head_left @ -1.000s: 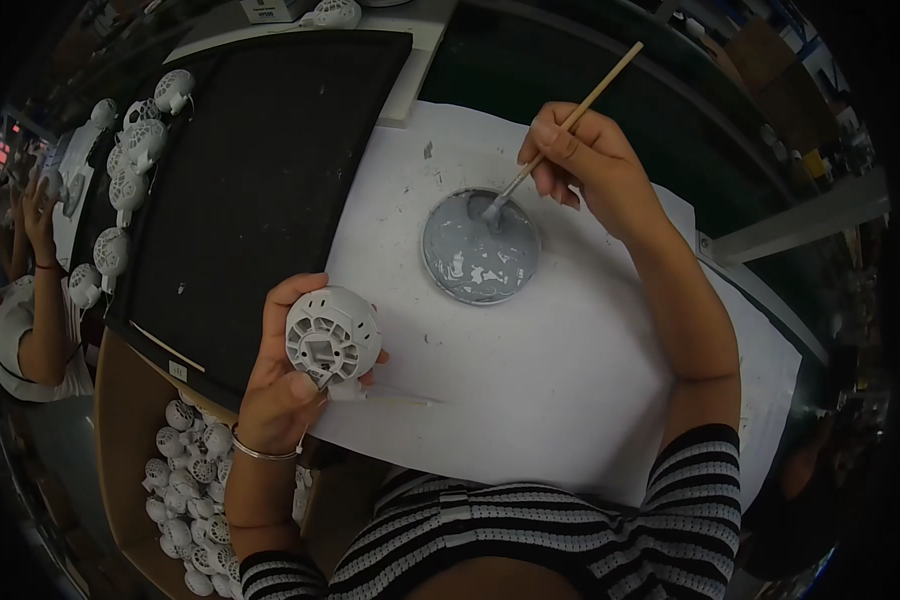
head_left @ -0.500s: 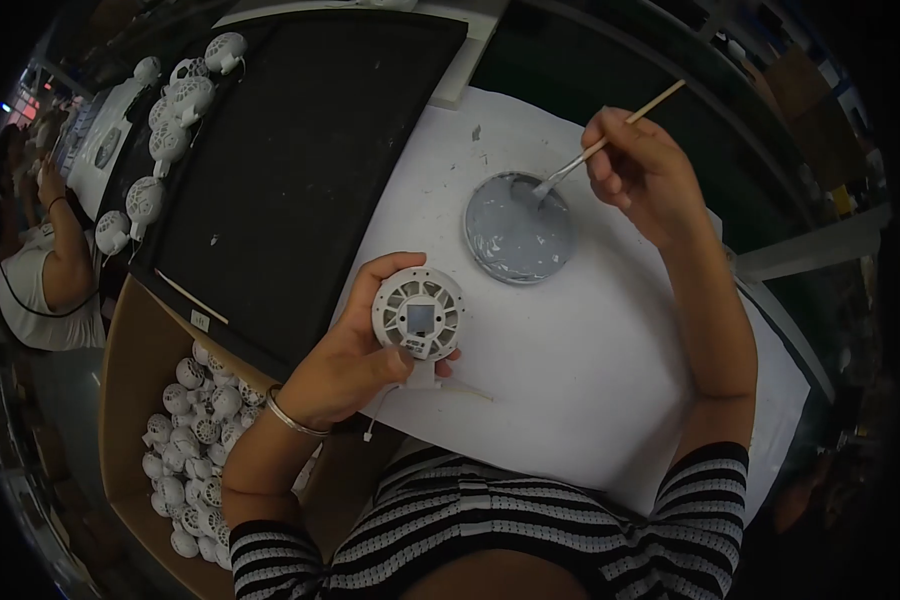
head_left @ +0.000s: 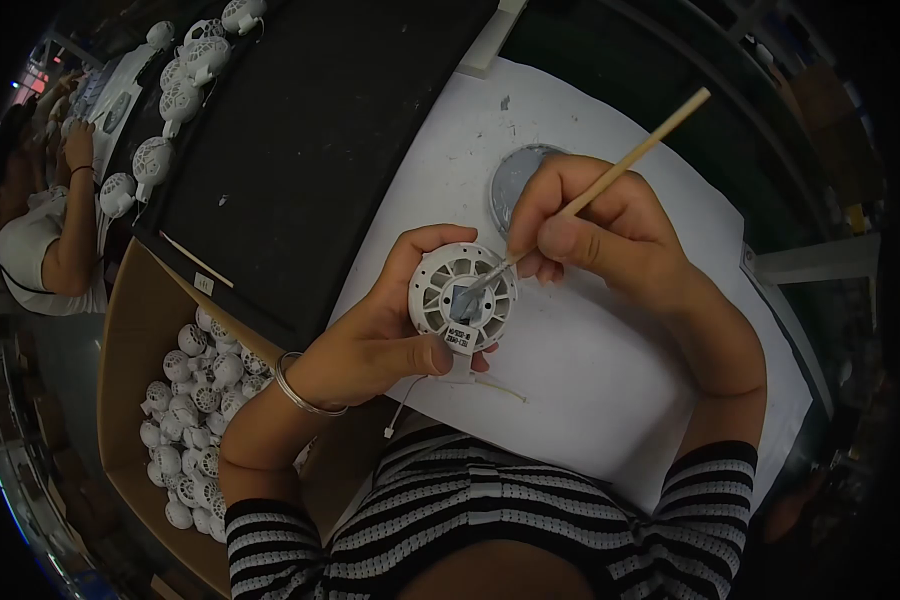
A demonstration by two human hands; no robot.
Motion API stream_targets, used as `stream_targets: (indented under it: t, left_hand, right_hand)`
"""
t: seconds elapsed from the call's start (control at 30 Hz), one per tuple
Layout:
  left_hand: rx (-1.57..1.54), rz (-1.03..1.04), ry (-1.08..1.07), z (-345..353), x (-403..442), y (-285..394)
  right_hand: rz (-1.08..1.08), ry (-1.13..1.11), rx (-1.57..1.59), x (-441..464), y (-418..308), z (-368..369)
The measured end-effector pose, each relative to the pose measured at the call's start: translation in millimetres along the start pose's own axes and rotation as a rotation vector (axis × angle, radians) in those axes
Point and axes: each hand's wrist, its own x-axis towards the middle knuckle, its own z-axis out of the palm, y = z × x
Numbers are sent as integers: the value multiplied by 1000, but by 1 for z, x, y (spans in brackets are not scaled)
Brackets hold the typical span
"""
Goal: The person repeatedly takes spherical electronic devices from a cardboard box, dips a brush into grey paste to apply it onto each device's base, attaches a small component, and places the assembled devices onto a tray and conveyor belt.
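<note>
My left hand [head_left: 395, 335] is closed around a round white plastic fan housing [head_left: 432, 318] with spoke-like openings and a small grey square at its centre. A thin cable with a small plug [head_left: 389, 432] hangs below it. Pinched in my right hand [head_left: 605, 225] is a paintbrush [head_left: 635, 150] with a wooden handle. Its tip touches the grey square on the housing. Behind my right hand, partly covered by it, lies a round dish of grey paste [head_left: 515, 180] on white paper [head_left: 590, 370].
A black conveyor belt [head_left: 310, 130] runs at the left, bearing several white round housings [head_left: 153, 165] along its far side and a thin stick [head_left: 195, 257]. Below it, a cardboard box [head_left: 120, 400] holds many similar housings. Another person [head_left: 55, 240] sits at far left.
My right hand has brought the brush from the dish of paste down and left onto the housing's grey square. My left hand and the housing appear slightly further right.
</note>
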Motion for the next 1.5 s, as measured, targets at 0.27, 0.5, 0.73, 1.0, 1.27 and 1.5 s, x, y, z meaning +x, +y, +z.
stream_targets:
  t: [0.27, 0.5, 0.73, 1.0, 1.27, 1.5]
  left_hand:
    - [27, 5, 9, 2, 2, 2]
    - [341, 365, 172, 2, 4, -8]
    - [732, 609, 401, -1, 8, -12]
    - [331, 239, 282, 9, 10, 3]
    - [392, 81, 153, 11, 10, 3]
    - [162, 29, 69, -2, 6, -8]
  right_hand:
    - [-183, 86, 107, 2, -6, -7]
    - [-168, 192, 452, -7, -10, 14]
    - [-555, 126, -990, -11, 10, 29]
    - [-742, -66, -1077, -3, 1, 13]
    - [-536, -116, -960, -5, 6, 10]
    - [-267, 39, -713, -8, -1, 15]
